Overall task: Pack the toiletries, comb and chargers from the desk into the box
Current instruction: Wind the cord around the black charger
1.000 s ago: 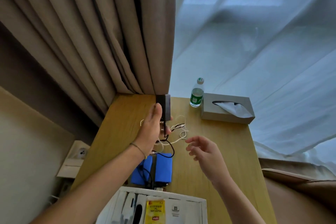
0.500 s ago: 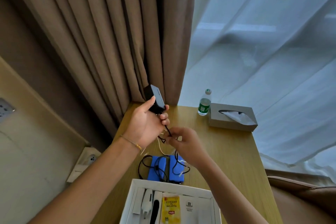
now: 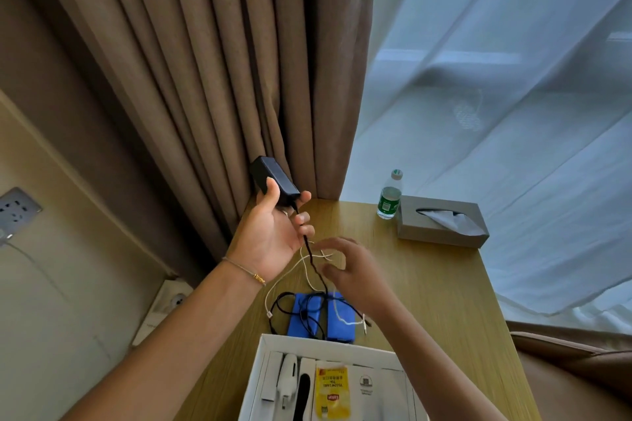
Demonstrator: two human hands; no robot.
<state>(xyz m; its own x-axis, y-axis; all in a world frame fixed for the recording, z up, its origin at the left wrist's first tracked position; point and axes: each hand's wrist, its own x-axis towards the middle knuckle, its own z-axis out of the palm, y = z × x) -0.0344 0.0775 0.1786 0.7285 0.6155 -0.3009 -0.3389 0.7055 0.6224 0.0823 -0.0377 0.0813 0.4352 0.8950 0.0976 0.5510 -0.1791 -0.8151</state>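
Left hand (image 3: 273, 236) grips the black charger brick (image 3: 273, 181), right hand (image 3: 352, 270) loosely open by its dangling cord (image 3: 316, 270); looks like winding comes next, then the box (image 3: 263, 372)

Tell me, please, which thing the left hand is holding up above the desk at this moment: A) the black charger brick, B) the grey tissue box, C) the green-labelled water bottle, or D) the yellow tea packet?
A: the left hand grips the black charger brick, its black cable trailing down toward the desk, while the other three things lie untouched.
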